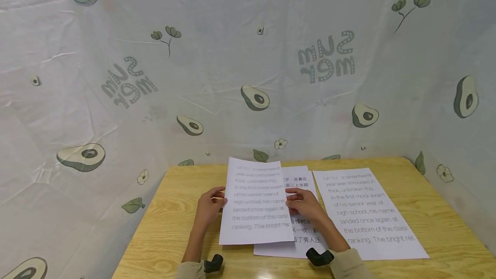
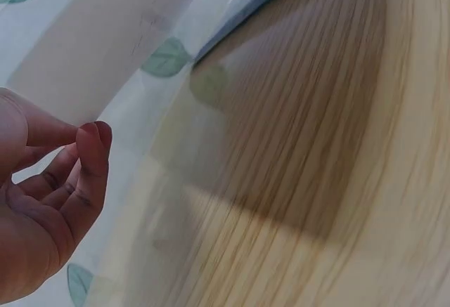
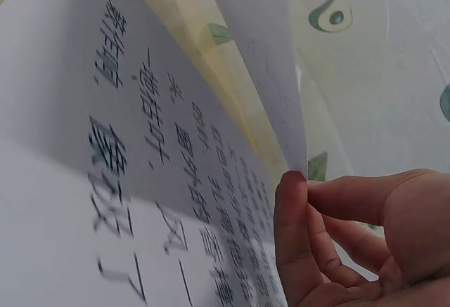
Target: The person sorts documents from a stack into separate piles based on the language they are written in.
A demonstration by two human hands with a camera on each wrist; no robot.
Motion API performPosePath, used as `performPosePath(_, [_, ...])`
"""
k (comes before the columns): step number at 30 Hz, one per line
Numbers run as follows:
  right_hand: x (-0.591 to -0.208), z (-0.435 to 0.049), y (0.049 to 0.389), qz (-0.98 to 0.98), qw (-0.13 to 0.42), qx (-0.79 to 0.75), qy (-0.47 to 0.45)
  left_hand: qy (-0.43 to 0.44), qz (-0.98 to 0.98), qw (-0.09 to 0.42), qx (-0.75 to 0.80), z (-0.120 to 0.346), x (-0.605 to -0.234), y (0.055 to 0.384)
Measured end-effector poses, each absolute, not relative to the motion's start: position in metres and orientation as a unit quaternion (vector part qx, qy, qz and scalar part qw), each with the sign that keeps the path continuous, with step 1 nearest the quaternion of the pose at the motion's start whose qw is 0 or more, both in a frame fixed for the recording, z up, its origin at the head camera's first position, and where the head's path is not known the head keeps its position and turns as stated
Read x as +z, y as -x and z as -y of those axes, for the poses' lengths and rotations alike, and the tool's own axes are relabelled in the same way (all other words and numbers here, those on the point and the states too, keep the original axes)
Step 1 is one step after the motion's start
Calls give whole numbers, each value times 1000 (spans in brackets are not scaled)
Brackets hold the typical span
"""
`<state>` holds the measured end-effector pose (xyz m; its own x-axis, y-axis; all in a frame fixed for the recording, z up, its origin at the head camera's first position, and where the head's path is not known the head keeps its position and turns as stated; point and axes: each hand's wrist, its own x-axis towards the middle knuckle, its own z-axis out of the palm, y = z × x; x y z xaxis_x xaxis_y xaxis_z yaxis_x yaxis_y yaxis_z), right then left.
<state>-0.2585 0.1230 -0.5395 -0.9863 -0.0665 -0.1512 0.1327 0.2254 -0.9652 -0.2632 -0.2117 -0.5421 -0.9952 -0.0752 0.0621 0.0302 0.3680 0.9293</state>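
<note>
A sheet of paper printed with English text [image 1: 255, 201] is held up off the table between both hands. At its left edge, the left hand [image 1: 210, 206] pinches it between thumb and fingertips; the left wrist view shows the same pinch from below the paper [image 2: 105, 47]. My right hand [image 1: 306, 206] grips the right edge, with thumb and fingers pressed together on the paper [image 3: 271, 61]. Under the raised sheet, and partly covered by it, lies a page of Chinese characters [image 1: 300, 246].
Another sheet with English text [image 1: 368, 214] lies flat on the right side of the wooden table [image 1: 162, 223]. Behind and beside the table hangs a pale curtain [image 1: 217, 63] with avocado and leaf prints. Each wrist wears a black device [image 1: 319, 256].
</note>
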Motion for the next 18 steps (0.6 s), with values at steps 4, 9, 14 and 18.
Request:
performPosePath(4, [-540,-104,259,-774,75,-629,-27,-22,833,49,-551,228,-543,261])
performPosePath(9, [-541,-82,259,-769,71,-635,-27,-39,839,52,-540,246,-545,257])
performPosePath(14, [-541,-67,258,-760,71,-646,-17,-51,839,57,-539,258,-547,255])
performPosePath(18, [-541,-64,257,-757,73,-650,-14,-58,830,55,-552,261,-550,254])
